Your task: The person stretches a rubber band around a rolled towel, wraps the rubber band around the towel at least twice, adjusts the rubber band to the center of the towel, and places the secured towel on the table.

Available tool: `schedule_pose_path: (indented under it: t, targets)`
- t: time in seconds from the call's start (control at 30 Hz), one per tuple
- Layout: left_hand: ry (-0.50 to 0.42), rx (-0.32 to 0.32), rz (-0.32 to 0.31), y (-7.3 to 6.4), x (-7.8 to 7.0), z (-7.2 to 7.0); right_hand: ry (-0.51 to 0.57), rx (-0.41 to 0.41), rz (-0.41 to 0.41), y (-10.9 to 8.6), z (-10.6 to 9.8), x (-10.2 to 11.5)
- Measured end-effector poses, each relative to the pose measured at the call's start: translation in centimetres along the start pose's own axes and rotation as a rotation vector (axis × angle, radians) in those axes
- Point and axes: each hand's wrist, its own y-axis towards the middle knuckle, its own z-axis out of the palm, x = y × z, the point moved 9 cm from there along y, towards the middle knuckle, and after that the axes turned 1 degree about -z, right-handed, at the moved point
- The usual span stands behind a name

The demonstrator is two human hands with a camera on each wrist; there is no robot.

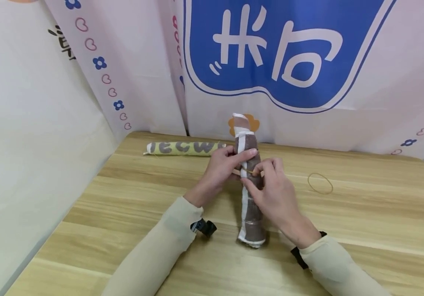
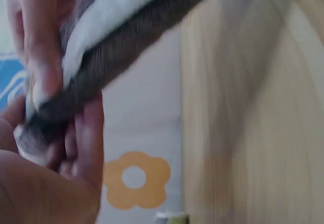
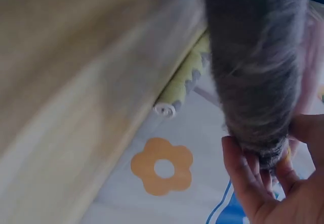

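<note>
A brown and white rolled towel (image 1: pixel 253 211) is held lengthwise in front of me, one end toward me. My left hand (image 1: pixel 219 169) grips its upper part, thumb laid across the front. On the other side, my right hand (image 1: pixel 279 195) pinches a tan rubber band (image 1: pixel 248 171) that crosses the roll just below the left thumb. In the left wrist view the towel (image 2: pixel 126 47) slants up and right from the hands. The right wrist view shows its fuzzy grey-brown side (image 3: pixel 258 67), with right-hand fingers (image 3: pixel 240 176) around the narrow far end.
A yellow-green rolled towel (image 1: pixel 182 148) with grey letters lies at the table's back edge, left of the hands. Right of them, a loose rubber band (image 1: pixel 332 188) rests on the wooden table (image 1: pixel 374 222). A printed cloth backdrop (image 1: pixel 149 102) hangs behind.
</note>
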Motion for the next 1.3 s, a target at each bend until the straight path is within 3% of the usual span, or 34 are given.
schedule_pose_path:
  t: [0.13, 0.27, 0.37, 0.47, 0.57, 0.73, 0.97, 1.17, 1.3]
  targets:
    - [-0.033, 0.168, 0.012, 0.3, -0.1, 0.7, 0.14, 0.055, 0.107, 0.6, -0.5, -1.1]
    - [-0.017, 0.217, 0.039, 0.3, -0.4, 1.0, 0.243, 0.089, 0.148, 0.9, -0.7, -1.8]
    - [0.01, 0.17, 0.062, 0.2, -0.8, 0.9, 0.228, 0.058, 0.042, 1.0, -0.9, -1.2]
    - [0.04, 0.109, 0.075, 0.0, -1.2, 0.8, 0.144, -0.008, -0.109, 0.9, -1.3, -0.1]
    - [0.059, 0.051, 0.076, -0.3, -1.3, 0.8, 0.051, -0.062, -0.193, 0.7, -1.5, 0.6]
    - [0.098, -0.045, 0.078, -0.7, -1.5, 0.7, -0.031, -0.062, -0.151, 0.4, -1.4, 0.8]
    - [0.174, -0.14, 0.067, -1.1, -1.4, 0.2, 0.006, 0.028, 0.007, 0.1, -0.6, 0.4]
    - [0.256, -0.155, 0.048, -0.9, -1.0, -0.4, 0.007, 0.058, -0.085, 0.1, -0.2, 0.8]
    - [0.235, -0.15, 0.044, -0.6, -0.9, -0.9, 0.089, 0.089, -0.12, 0.4, -0.1, 0.7]
